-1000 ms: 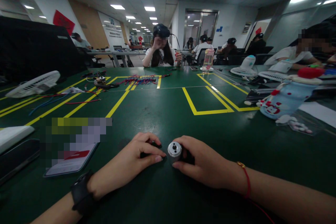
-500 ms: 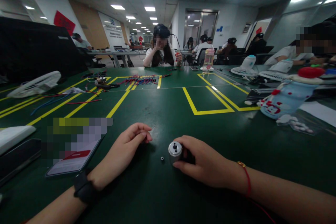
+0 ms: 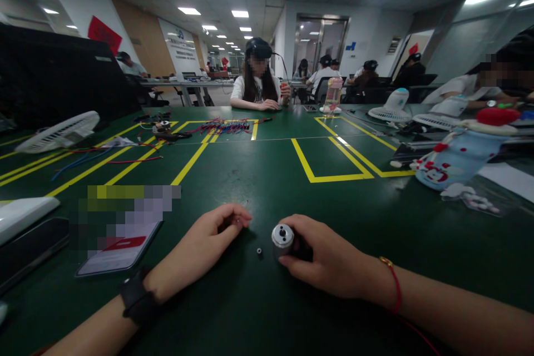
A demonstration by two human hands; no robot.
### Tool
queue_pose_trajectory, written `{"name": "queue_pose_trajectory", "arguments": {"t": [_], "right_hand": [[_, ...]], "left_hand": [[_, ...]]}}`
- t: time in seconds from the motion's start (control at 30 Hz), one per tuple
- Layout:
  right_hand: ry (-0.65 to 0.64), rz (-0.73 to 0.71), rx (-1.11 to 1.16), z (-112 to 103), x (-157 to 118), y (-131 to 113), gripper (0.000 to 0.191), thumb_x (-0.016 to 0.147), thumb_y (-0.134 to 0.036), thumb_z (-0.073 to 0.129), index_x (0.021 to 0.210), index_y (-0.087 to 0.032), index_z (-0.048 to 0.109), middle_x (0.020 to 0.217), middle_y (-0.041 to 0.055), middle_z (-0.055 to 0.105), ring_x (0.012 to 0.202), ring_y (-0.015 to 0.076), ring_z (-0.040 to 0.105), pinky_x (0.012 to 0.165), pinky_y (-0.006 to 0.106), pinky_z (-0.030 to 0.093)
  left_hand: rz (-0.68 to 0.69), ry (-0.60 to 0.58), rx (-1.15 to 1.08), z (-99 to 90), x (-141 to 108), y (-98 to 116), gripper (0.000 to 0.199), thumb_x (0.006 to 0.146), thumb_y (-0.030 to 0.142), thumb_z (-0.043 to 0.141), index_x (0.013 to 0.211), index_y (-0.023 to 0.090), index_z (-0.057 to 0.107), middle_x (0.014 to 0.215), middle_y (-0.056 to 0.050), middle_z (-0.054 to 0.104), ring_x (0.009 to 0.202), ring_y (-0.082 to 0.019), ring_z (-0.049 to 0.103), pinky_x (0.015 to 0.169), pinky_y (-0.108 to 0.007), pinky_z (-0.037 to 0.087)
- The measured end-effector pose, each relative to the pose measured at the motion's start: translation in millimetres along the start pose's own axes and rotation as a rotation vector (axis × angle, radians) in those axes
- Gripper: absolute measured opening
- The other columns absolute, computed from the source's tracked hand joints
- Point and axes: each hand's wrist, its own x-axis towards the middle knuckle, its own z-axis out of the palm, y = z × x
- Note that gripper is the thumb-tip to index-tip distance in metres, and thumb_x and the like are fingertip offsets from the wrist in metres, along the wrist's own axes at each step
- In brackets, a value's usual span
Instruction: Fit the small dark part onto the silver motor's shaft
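A silver metal cylinder (image 3: 282,240) with small dark holes in its top stands upright on the green table (image 3: 233,311). The fingers and thumb of my right hand (image 3: 321,250) are wrapped round it from the right. A tiny metal ring-like part (image 3: 259,251) lies on the table just left of the cylinder. My left hand (image 3: 221,231) rests up and left of that small part, its fingers loosely curled and pressed together. Whether anything sits between its thumb and fingers is too small to tell.
A phone (image 3: 120,253) lies left of my left forearm. Wires (image 3: 229,127) are bunched at the far middle. A light-blue bottle (image 3: 459,156) and white fans (image 3: 390,108) stand on the right. A person (image 3: 258,86) sits across the table.
My left hand has shifted slightly right and down, towards the small part. My right hand keeps its hold on the cylinder. The person opposite has lowered a hand from the face to the table.
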Motion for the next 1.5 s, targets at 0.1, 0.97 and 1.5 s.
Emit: {"name": "queue_pose_trajectory", "arguments": {"t": [0.1, 0.97, 1.5], "right_hand": [[0.007, -0.006, -0.002, 1, 0, 0, 0.029, 0.078, -0.016, 0.062, 0.106, -0.018, 0.055, 0.093, 0.0034, 0.058, 0.075, 0.0154, 0.052, 0.066, 0.028, 0.043], [0.005, -0.051, -0.027, 3, 2, 2, 0.028, 0.079, -0.019, 0.064, 0.105, -0.019, 0.054, 0.089, 0.0017, 0.056, 0.074, 0.0158, 0.049, 0.066, 0.029, 0.040], [0.023, -0.084, -0.022, 2, 2, 1, 0.026, 0.079, -0.016, 0.064, 0.103, -0.019, 0.054, 0.090, 0.0020, 0.057, 0.076, 0.0156, 0.049, 0.067, 0.028, 0.040]], "left_hand": [[0.078, -0.082, 0.128, -1.2, -3, 4, 0.015, 0.085, 0.015, 0.049, 0.093, 0.022, 0.059, 0.094, 0.000, 0.061, 0.088, -0.019, 0.057, 0.080, -0.034, 0.045], [0.262, 0.100, 0.039, 13.6, -6, 38, 0.020, 0.090, 0.023, 0.055, 0.103, 0.032, 0.068, 0.101, 0.000, 0.055, 0.095, -0.017, 0.055, 0.084, -0.031, 0.045], [0.287, -0.006, 0.117, 15.1, -11, 49, 0.031, 0.092, 0.018, 0.049, 0.114, 0.034, 0.064, 0.107, 0.000, 0.055, 0.099, -0.018, 0.054, 0.087, -0.031, 0.045]]}}
